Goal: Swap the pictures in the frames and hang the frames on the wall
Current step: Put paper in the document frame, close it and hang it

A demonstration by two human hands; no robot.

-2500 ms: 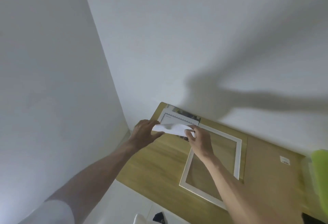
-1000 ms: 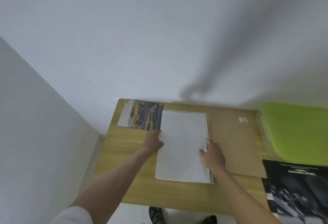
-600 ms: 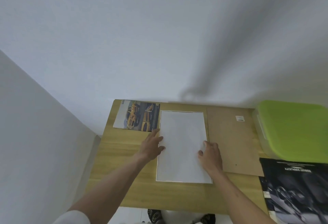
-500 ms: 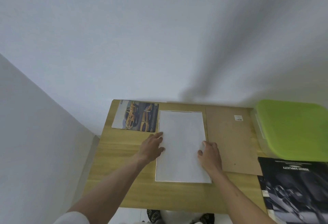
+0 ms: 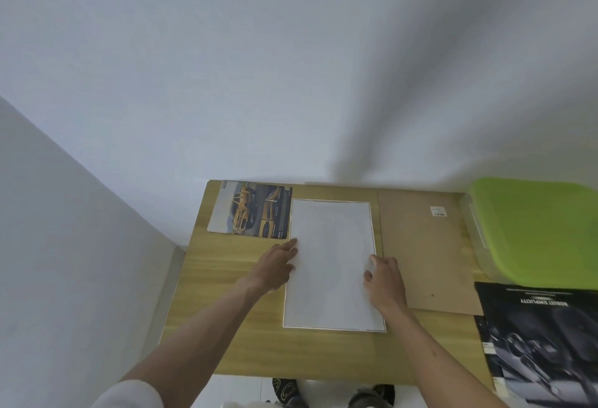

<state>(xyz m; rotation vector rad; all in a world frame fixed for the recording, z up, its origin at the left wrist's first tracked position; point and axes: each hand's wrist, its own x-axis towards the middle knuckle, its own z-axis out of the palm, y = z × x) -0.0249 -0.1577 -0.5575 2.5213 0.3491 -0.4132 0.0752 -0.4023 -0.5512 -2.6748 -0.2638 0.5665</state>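
Hands (image 5: 275,267) (image 5: 385,281) flank white sheet (image 5: 333,265) edges (backing board (image 5: 424,252) beside).

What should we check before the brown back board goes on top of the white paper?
1. White sheet lies flat inside the white frame, whose thin edge shows around it: ok.
2. Sheet square to the frame, not skewed: ok.
3. Left hand and right hand off the sheet: not ok, both rest on its side edges.
4. Brown backing board in reach: ok, it lies flat just right of the frame.
5. Car picture out of the way: ok, it lies left of the frame's top corner.
6. Picture faces down toward the glass: cannot tell, only a blank white side shows.
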